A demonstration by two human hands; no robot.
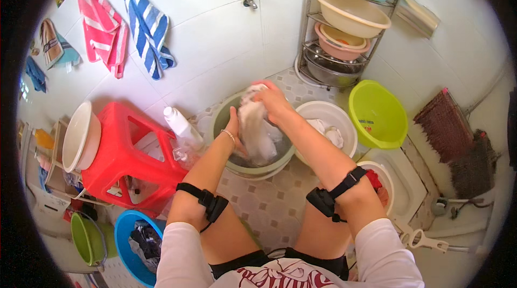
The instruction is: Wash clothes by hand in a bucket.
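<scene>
A large grey-green plastic basin (218, 126) of water stands on the tiled floor in front of me. My right hand (271, 100) grips the top of a wet, whitish cloth (256, 126), raised above the basin and hanging down into the water. On the left side of the cloth is my left hand (235, 132), its thumb up and its fingers partly hidden behind the wrist and cloth. Just right of the basin, a white plastic basin (348, 120) holds white cloths (334, 136).
To the left are a red plastic stool (133, 158), a white bottle (181, 126) and a blue tub (125, 243) with dark clothes. A green basin (377, 114), a metal rack (305, 17) of basins and a white bucket (385, 166) with red cloth stand to the right.
</scene>
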